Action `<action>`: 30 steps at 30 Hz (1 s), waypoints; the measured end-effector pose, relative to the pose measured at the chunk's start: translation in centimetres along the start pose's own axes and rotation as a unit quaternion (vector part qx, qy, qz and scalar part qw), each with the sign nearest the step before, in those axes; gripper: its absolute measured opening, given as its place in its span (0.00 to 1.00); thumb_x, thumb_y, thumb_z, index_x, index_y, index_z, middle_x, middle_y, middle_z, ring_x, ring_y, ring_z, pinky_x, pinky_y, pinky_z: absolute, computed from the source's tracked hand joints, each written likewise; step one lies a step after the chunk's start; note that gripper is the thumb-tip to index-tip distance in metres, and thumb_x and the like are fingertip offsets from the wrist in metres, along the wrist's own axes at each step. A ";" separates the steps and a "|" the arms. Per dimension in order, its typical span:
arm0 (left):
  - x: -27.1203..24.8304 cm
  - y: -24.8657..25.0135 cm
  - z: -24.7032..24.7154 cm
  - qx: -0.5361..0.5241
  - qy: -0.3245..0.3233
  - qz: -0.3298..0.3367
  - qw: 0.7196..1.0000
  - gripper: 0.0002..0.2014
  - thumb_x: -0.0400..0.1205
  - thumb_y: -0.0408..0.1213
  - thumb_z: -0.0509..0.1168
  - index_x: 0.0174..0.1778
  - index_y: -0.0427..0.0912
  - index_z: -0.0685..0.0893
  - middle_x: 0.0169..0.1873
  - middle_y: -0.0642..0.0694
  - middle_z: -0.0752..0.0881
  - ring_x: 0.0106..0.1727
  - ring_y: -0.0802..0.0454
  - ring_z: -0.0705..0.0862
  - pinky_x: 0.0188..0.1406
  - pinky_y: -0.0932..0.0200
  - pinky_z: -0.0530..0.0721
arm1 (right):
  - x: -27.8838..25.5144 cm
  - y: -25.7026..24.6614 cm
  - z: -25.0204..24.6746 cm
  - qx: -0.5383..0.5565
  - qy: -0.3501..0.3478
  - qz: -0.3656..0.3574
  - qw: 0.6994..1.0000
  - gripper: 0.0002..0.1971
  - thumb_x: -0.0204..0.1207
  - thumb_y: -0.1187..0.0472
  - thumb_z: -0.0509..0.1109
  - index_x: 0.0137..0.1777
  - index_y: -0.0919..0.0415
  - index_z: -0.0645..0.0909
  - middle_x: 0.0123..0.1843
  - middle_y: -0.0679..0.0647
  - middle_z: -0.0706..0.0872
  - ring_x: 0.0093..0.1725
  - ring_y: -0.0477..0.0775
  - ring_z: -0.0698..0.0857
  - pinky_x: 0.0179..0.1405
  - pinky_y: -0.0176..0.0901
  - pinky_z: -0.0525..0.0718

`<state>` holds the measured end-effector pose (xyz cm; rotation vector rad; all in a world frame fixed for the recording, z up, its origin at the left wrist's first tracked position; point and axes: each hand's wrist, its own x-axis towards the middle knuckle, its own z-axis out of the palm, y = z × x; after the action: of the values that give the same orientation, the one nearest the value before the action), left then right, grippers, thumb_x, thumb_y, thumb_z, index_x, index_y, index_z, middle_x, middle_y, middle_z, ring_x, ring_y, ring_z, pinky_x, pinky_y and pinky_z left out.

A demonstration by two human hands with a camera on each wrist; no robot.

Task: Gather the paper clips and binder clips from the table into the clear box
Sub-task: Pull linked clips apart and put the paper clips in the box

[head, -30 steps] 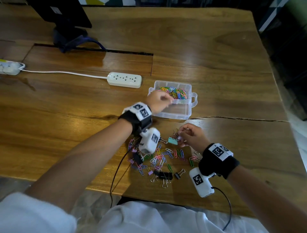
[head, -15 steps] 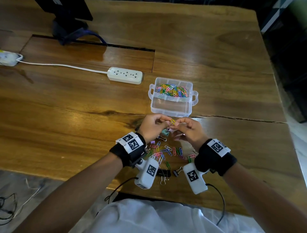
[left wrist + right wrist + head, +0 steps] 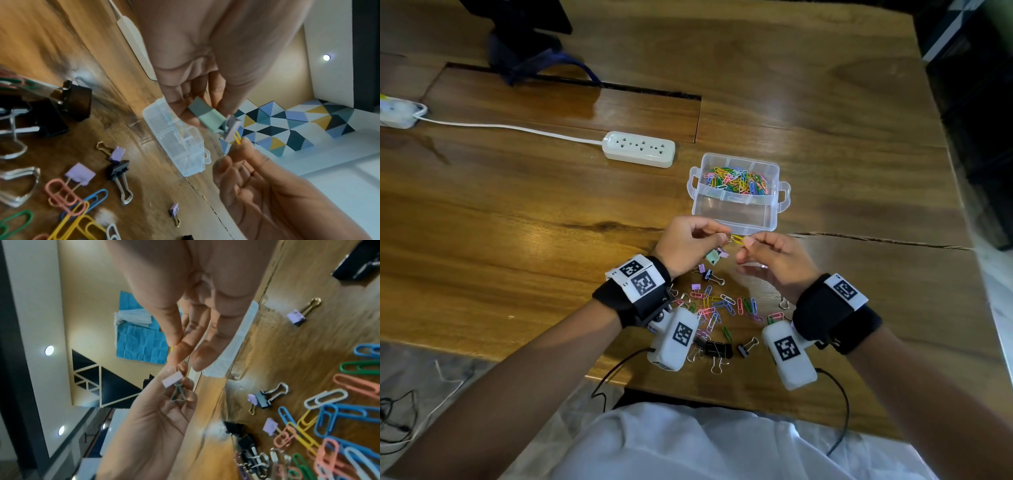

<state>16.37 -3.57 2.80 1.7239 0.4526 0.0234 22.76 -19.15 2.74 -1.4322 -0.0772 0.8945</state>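
Both hands meet just in front of the clear box (image 3: 767,219). My left hand (image 3: 724,233) grips a mint binder clip (image 3: 711,257) (image 3: 205,116) with a small lilac binder clip (image 3: 723,254) (image 3: 232,128) hanging against it. My right hand (image 3: 748,242) pinches one end of a yellow paper clip (image 3: 736,238) (image 3: 238,138) that reaches to those binder clips. The box's far compartment holds several coloured paper clips (image 3: 736,180). More paper clips (image 3: 719,306) and black binder clips (image 3: 717,349) lie scattered on the table under my wrists.
A white power strip (image 3: 638,149) with its cable lies left of the box. A dark monitor stand (image 3: 524,44) is at the far left, beside a slot in the tabletop. A crack (image 3: 876,241) runs right of the box. The table's front edge (image 3: 619,380) is close.
My left hand came back from over the box and met the right hand. The mint binder clip passed from right hand to left, and the yellow paper clip now spans between them.
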 end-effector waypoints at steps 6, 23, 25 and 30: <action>0.0 0.2 -0.2 0.051 0.004 0.032 0.998 0.08 0.78 0.29 0.69 0.51 0.34 0.88 0.40 0.46 0.89 0.32 0.72 0.82 0.40 0.76 0.80 | -0.2 -0.2 0.2 0.060 -0.020 0.035 0.997 0.11 0.81 0.66 0.60 0.36 0.65 0.75 0.24 0.51 0.83 0.30 0.48 0.84 0.37 0.44 0.88; 0.2 0.6 -0.5 0.116 -0.015 0.044 0.992 0.07 0.78 0.32 0.69 0.49 0.39 0.90 0.42 0.45 0.90 0.39 0.60 0.84 0.44 0.72 0.81 | -0.2 -0.5 0.3 0.032 -0.032 0.045 0.998 0.12 0.82 0.62 0.58 0.37 0.63 0.73 0.24 0.52 0.81 0.31 0.50 0.84 0.36 0.45 0.90; 0.2 0.6 -0.4 0.120 -0.020 0.040 0.992 0.07 0.78 0.32 0.69 0.49 0.39 0.90 0.42 0.43 0.91 0.35 0.62 0.83 0.40 0.74 0.81 | 0.0 -0.5 0.3 -0.007 -0.022 0.031 0.999 0.12 0.83 0.63 0.58 0.38 0.63 0.74 0.26 0.54 0.80 0.32 0.52 0.83 0.35 0.46 0.89; 0.2 0.6 -0.4 0.137 -0.008 0.045 0.990 0.07 0.78 0.32 0.69 0.49 0.39 0.90 0.43 0.43 0.90 0.39 0.57 0.83 0.37 0.80 0.77 | 0.3 -0.5 0.4 -0.059 -0.002 0.023 0.998 0.10 0.82 0.64 0.59 0.39 0.64 0.74 0.24 0.55 0.78 0.32 0.55 0.80 0.33 0.44 0.89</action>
<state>16.59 -3.26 3.41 2.0130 0.3795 0.0121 23.01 -18.59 3.10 -1.5479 -0.1021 0.9424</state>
